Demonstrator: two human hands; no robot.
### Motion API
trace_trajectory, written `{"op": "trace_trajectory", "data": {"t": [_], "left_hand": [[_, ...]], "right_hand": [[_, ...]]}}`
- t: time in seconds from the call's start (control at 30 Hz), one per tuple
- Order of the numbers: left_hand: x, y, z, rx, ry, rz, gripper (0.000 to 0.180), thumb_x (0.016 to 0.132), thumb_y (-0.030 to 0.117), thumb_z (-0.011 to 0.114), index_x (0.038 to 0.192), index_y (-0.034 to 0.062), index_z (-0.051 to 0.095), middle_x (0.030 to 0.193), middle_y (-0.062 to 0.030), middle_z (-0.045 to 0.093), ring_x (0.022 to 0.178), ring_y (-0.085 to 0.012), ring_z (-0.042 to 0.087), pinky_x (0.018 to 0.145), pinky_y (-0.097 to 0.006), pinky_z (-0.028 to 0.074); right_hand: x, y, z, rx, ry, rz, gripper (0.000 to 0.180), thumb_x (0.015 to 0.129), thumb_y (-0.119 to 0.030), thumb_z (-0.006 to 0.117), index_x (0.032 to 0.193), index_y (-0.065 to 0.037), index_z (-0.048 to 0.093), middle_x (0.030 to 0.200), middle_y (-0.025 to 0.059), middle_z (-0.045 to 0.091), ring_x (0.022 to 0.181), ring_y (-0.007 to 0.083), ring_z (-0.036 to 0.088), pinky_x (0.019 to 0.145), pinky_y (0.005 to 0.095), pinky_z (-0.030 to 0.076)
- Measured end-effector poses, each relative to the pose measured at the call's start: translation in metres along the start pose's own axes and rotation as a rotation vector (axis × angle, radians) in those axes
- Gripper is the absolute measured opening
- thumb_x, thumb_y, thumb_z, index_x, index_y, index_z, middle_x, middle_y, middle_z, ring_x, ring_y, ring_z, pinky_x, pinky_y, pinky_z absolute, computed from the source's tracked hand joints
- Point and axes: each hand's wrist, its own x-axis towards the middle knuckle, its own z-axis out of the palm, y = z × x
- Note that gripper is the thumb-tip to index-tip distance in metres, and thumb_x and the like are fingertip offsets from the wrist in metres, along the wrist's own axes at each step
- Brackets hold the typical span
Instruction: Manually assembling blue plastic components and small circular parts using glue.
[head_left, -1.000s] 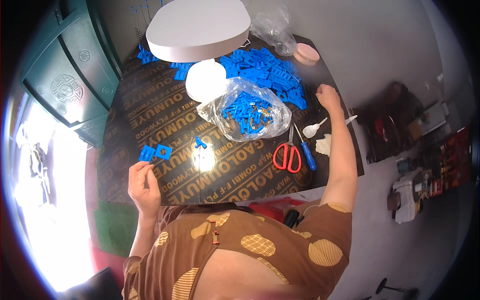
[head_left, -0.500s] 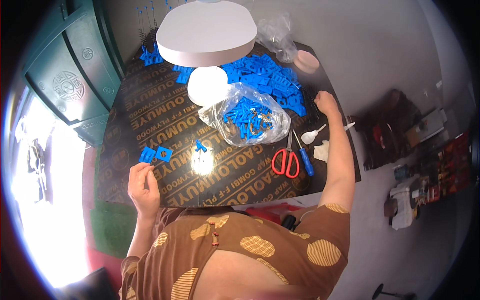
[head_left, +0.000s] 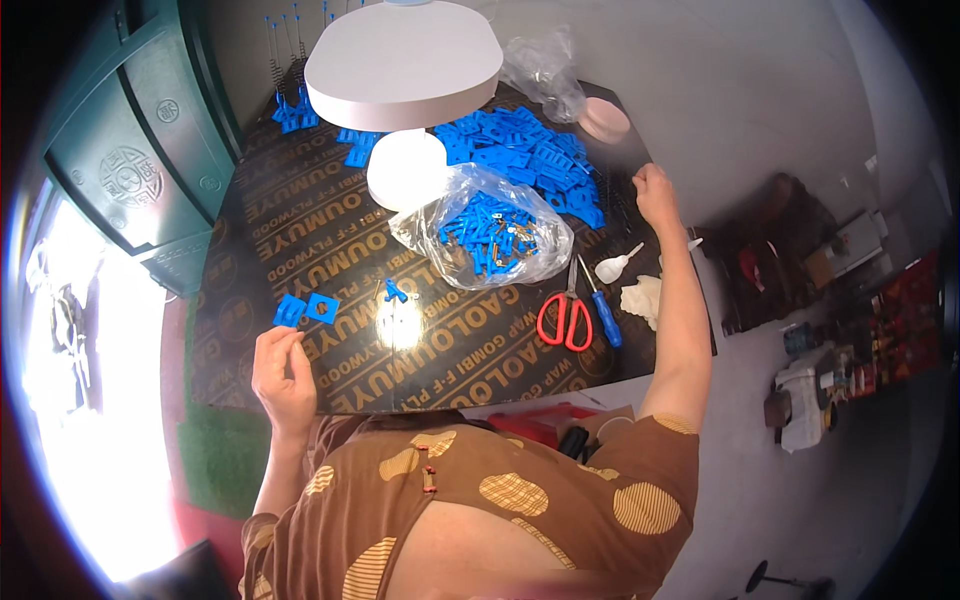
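Note:
My left hand (head_left: 284, 375) is closed in a pinch at the near edge of a blue plastic plate (head_left: 289, 310). Right beside that plate lies a blue square with a round hole (head_left: 322, 308); whether the two are joined I cannot tell. Over at the table's right edge, my right hand (head_left: 655, 197) has its fingers pinched together. They are beside a heap of thin dark springs (head_left: 622, 203), and anything between them is too small to make out. A small blue part (head_left: 396, 291) with a thin metal piece lies on the table between my hands.
A clear bag (head_left: 553, 262) of small blue parts stands mid-table, before a heap of blue plates (head_left: 540, 155). Red-handled scissors (head_left: 565, 320), a blue screwdriver (head_left: 607, 322) and a white squeeze bulb (head_left: 612, 268) lie at right. A white lamp (head_left: 405, 65) overhangs the back.
My right hand has shifted slightly up and away from the dark springs, fingers still pinched. My left hand stays at the blue plate. The whole view has drifted a little.

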Motion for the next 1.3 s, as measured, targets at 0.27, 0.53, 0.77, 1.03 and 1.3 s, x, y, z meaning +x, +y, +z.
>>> {"op": "trace_trajectory", "data": {"t": [0.27,0.53,0.77,1.03,1.3], "left_hand": [[-0.001,-0.003,0.0,-0.036,-0.007,0.0,0.012,0.082,-0.007,0.055,0.091,-0.0033,0.063,0.093,-0.0138,0.062,0.084,-0.0254,0.062,0.076,-0.032,0.048],[-0.001,-0.002,0.0,-0.039,-0.01,0.013,0.011,0.083,-0.007,0.056,0.091,-0.0032,0.063,0.092,-0.0139,0.062,0.083,-0.025,0.062,0.075,-0.032,0.048],[0.018,0.019,0.002,-0.072,-0.086,0.118,0.012,0.081,-0.007,0.057,0.09,-0.0028,0.062,0.093,-0.0142,0.061,0.082,-0.0265,0.061,0.073,-0.032,0.048],[0.059,0.058,0.027,-0.129,-0.317,0.342,0.021,0.077,-0.002,0.063,0.097,-0.0033,0.063,0.102,-0.0178,0.061,0.093,-0.032,0.059,0.081,-0.038,0.049],[0.076,0.083,0.081,-0.42,-0.62,0.226,0.04,0.086,0.011,0.064,0.124,-0.0004,0.055,0.116,-0.0171,0.061,0.109,-0.0271,0.059,0.095,-0.036,0.045]], "right_hand": [[-0.009,-0.016,-0.019,0.092,0.163,-0.043,0.012,0.087,-0.011,0.059,0.089,0.0,0.055,0.092,0.0188,0.06,0.087,0.0402,0.059,0.074,0.0469,0.047],[-0.014,-0.03,-0.03,0.084,0.219,-0.043,0.013,0.087,-0.013,0.06,0.088,-0.001,0.056,0.091,0.017,0.06,0.086,0.0388,0.059,0.074,0.0464,0.047],[-0.013,-0.033,-0.038,0.169,0.272,-0.061,0.012,0.086,-0.011,0.061,0.087,-0.001,0.055,0.087,0.0168,0.06,0.083,0.0375,0.06,0.071,0.0444,0.047],[-0.025,-0.083,-0.079,0.331,0.313,-0.081,0.013,0.084,-0.009,0.063,0.084,0.002,0.057,0.08,0.0168,0.061,0.074,0.033,0.06,0.068,0.0396,0.047],[-0.087,-0.163,-0.107,0.715,0.038,0.006,0.009,0.087,-0.006,0.061,0.083,0.001,0.058,0.069,0.0013,0.055,0.065,0.0085,0.049,0.06,0.0262,0.043]]}}
